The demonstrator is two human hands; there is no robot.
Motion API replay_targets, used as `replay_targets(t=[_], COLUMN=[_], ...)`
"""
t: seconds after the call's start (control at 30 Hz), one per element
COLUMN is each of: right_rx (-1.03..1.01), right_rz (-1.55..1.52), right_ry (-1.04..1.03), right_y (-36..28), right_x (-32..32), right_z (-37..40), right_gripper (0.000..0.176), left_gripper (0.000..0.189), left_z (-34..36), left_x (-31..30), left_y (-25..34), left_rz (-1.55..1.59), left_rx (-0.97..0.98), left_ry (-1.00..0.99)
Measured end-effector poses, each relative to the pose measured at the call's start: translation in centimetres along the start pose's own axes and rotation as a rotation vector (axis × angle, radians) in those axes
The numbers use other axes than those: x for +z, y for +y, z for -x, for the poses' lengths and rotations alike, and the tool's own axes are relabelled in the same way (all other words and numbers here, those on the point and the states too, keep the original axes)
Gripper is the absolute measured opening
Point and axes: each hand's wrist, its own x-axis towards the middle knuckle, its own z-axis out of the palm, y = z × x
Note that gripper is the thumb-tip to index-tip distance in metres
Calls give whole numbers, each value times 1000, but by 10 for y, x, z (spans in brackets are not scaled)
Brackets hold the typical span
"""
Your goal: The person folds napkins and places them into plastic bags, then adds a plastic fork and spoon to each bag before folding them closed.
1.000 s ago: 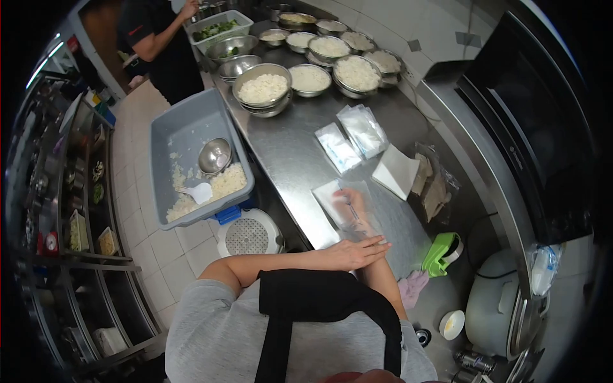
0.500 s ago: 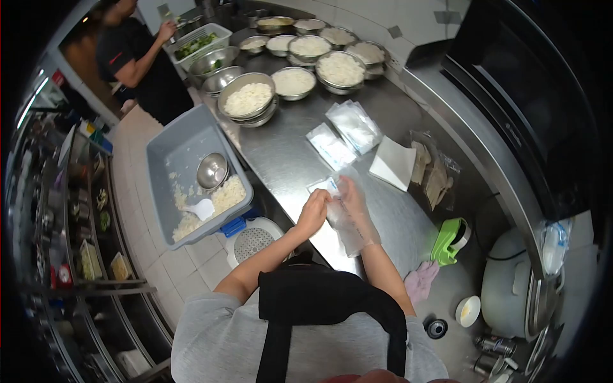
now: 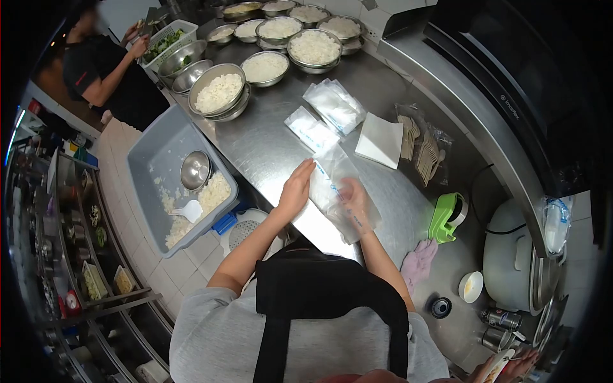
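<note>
My right hand shows through a clear plastic bag with blue print and appears to be inside it. The bag's edge lies near my wrist, and the fingers look loosely bent and apart. My left hand is at the bag's left side, fingers stretched out and touching or almost touching the plastic. Just beyond the bag lie a smaller pack of clear bags and a larger pack. A stack of white paper sheets is to their right.
Steel bowls of rice crowd the far counter. A grey tub at left contains rice, a steel bowl and a white scoop. Wooden cutlery, a green holder and a rice cooker stand right. A co-worker is far left.
My left hand has gone from pinching at the bag to stretched fingers at its side. The bag is spread wider. The view has shifted, and another person's hand with a plate appears lower right.
</note>
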Motion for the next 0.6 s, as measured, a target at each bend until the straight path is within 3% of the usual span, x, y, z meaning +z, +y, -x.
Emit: replay_targets(t=[0.1,0.17,0.2,0.27,0.3,0.33,0.4,0.47,0.53,0.57,0.6], right_rx=[166,-3,6,-200,-194,-184,650,648,211,51,51], right_rz=[-68,38,49,123,22,20,-763,-795,-414,-34,-39], right_ry=[-37,-148,-117,-46,-16,-24,31,32,-132,-209,-218], right_y=[-7,-8,-8,-5,26,22,17,27,11,0,-4], right_x=[6,5,3,2,5,-2,-22,-25,-29,-33,-31], right_z=[-13,-19,-19,-18,-18,-14,-10,1,9,10,7], right_gripper=[39,46,46,39,26,26,25,24,25,25,25], left_gripper=[39,40,41,45,47,49,54,56,54,51,48], left_z=[-7,-5,-4,-8,-7,-5,-4,-2,-3,-4,-5], left_x=[18,31,36,38,33,26,16,8,3,0,-5], left_y=[-7,-16,-21,-26,-21,-18,-18,-13,-15,-16,-12], left_rz=[-121,-228,-353,-315,-287,-265,-304,-337,-358,-200,-42], left_rx=[108,174,214,201,177,143,121,135,130,113,99], left_ry=[-105,-126,-127,-199,-233,-260,-318,-365,-361,-276,-191])
